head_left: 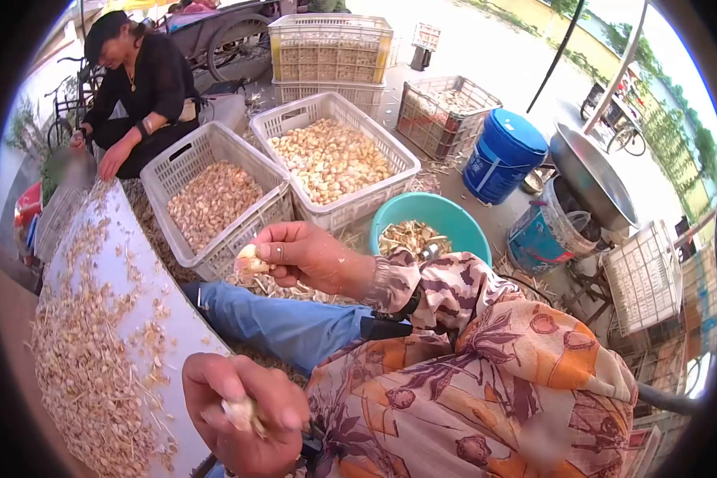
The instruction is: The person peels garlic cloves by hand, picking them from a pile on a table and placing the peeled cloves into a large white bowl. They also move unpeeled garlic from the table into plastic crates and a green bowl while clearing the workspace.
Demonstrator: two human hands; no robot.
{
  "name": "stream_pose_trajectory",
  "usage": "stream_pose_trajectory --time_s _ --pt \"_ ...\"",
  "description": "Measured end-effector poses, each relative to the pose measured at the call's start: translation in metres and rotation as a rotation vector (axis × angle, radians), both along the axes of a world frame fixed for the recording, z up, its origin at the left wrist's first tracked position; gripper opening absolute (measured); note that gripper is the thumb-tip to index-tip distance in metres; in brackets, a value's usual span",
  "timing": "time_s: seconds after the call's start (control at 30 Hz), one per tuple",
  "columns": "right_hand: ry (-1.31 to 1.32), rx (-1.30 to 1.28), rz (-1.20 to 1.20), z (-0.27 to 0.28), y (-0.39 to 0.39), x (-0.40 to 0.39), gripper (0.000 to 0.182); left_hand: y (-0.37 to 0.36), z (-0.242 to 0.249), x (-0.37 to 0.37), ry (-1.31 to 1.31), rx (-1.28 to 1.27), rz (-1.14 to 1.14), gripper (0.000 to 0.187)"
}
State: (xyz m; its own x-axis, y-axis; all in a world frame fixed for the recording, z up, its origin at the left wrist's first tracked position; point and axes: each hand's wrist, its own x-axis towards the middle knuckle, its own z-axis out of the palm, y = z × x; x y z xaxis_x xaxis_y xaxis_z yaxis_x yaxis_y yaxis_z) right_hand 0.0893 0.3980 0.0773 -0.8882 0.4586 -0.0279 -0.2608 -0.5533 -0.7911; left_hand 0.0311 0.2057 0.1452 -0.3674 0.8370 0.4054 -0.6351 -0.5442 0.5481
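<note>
My right hand [311, 259], coming out of a patterned sleeve, pinches a pale garlic clove [251, 260] between thumb and fingers, above my jeans-covered leg. Lower in the view, my left hand [251, 418] is curled around a piece of garlic [243, 413]; part of it shows between thumb and fingers, and the palm is hidden. Beyond my hands is a white table [155, 279] strewn with loose garlic cloves and peel [88, 374]. Near my right hand stands a crate [239, 255] of pinkish cloves [215, 203].
Behind it, another crate [410, 179] holds paler cloves. A teal basin [482, 239] with peelings stands beside my right arm, near blue buckets [506, 155] and a metal bowl [593, 179]. Across the table a person in black [155, 88] sits bent forward. Stacked crates [331, 52] stand behind.
</note>
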Motion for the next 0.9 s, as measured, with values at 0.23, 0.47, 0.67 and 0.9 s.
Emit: stream_pose_trajectory --time_s 0.23,0.47,0.67,0.9 --pt "-0.173 0.096 -0.094 -0.046 0.015 0.049 0.014 0.084 -0.131 -0.029 0.086 -0.587 0.222 0.023" --pt "-0.194 -0.197 0.011 -0.096 0.017 0.049 0.016 0.1 -0.149 -0.026 1.278 -0.487 0.587 0.035" --pt "-0.33 -0.168 0.015 -0.105 0.016 0.049 0.018 0.096 -0.149 -0.029 1.624 -0.555 0.512 0.035" --pt "-0.436 0.055 0.014 -0.115 0.013 0.043 0.025 0.093 -0.162 -0.03 1.636 -0.557 0.53 0.03"
